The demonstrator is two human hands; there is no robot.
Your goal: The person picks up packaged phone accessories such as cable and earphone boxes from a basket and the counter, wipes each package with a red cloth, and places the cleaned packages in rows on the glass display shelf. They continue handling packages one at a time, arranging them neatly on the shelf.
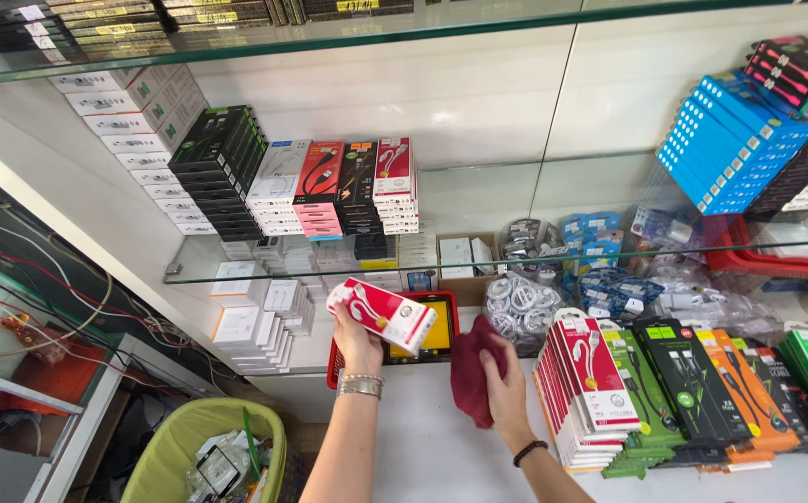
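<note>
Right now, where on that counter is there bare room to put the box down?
Bare counter lies in front of the red tray, between the arms and left of the cable box stacks. It is crowded to the right and behind. The left hand holds the red-and-white box; the right hand holds a maroon cloth.

Head camera looks down, close, at glass shelves ahead

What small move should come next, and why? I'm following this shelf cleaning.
Probably bring the dark red cloth in the right hand up to the red-and-white cable box and wipe it. The left hand holds that box lifted clear of the red plastic tray, and the cloth sits just beside it, not yet touching.
</note>
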